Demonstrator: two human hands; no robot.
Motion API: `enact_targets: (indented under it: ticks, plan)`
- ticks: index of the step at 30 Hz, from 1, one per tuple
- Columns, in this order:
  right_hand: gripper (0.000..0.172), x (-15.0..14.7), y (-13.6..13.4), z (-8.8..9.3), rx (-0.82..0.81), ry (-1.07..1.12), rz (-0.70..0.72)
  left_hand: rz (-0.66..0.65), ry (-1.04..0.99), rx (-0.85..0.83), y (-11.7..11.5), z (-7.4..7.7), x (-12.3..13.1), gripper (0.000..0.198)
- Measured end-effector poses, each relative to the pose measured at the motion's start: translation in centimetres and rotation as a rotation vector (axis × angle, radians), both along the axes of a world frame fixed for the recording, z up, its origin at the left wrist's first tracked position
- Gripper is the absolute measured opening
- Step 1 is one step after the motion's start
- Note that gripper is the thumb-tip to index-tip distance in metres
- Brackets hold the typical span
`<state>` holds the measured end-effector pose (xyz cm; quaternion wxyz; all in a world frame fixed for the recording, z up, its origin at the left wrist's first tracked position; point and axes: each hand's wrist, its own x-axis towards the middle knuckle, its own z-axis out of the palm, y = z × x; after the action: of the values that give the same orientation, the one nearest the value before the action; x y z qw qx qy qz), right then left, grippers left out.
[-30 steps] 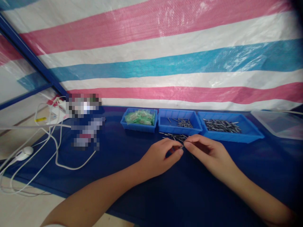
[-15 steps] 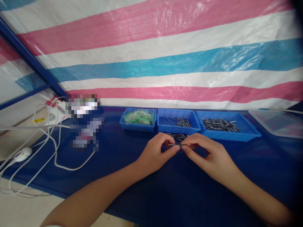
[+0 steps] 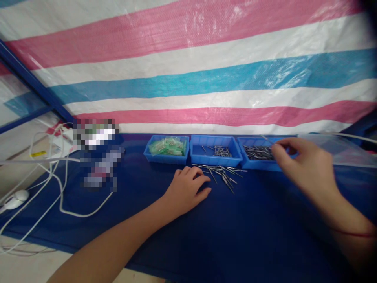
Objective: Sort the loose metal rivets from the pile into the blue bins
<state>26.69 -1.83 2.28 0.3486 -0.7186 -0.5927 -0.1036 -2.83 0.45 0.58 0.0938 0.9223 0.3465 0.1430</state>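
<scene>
My left hand rests on the dark blue cloth, fingers curled under, just left of a loose pile of thin metal pins. Whatever is in its palm is hidden. My right hand hovers over the right-hand blue bin, which holds many metal pins. Its thumb and forefinger curve together in a pinch; what is between them is too small to make out. A middle blue bin holds a few pins. A left blue bin holds green plastic parts.
A clear plastic tray sits at the far right behind my right hand. White cables and a white mouse lie at the left, beside blurred objects. A striped pink, white and blue tarp hangs behind the bins.
My hands were pinched together on a pin in front of the middle bin. The right hand has since moved right to the right-hand bin, and the left has dropped onto the cloth.
</scene>
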Motion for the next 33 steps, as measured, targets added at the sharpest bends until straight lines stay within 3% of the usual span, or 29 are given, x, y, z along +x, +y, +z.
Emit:
enact_targets:
  ticks: [5,7,10,14,17,21,24,27,33]
  plan:
    - [0.021,3.3,0.1,-0.4,-0.096,-0.215,-0.265,-0.05,0.08,-0.005,0.5,0.2,0.0,0.023]
    - [0.021,3.1,0.2,-0.6,-0.102,-0.26,-0.287,-0.073,0.095,0.0,0.7,0.2,0.0,0.023]
    - [0.025,1.0,0.3,-0.6,-0.032,-0.265,-0.105,-0.095,0.117,0.022,1.1,0.1,-0.1,0.025]
    - [0.017,-3.9,-0.4,-0.7,0.109,-0.225,0.368,-0.072,0.045,0.03,1.4,-0.3,0.0,0.023]
    - [0.015,-7.5,-1.3,-1.4,0.017,-0.223,0.63,-0.03,-0.167,-0.022,1.2,-0.1,0.3,0.02]
    - [0.019,-10.2,-2.2,-2.4,-0.108,-0.113,0.746,-0.017,-0.492,-0.188,0.1,0.6,0.9,0.016]
    - [0.012,-10.8,-2.3,-2.7,-0.165,0.076,0.808,-0.001,-0.636,-0.278,-0.9,0.9,1.4,0.014]
    - [0.019,-11.0,-2.4,-2.4,-0.236,0.281,0.842,0.025,-0.721,-0.302,-1.2,1.0,1.5,0.013]
    - [0.015,-11.3,-2.8,-1.3,-0.384,0.535,0.889,0.075,-0.791,-0.247,-1.0,1.2,1.4,0.013]
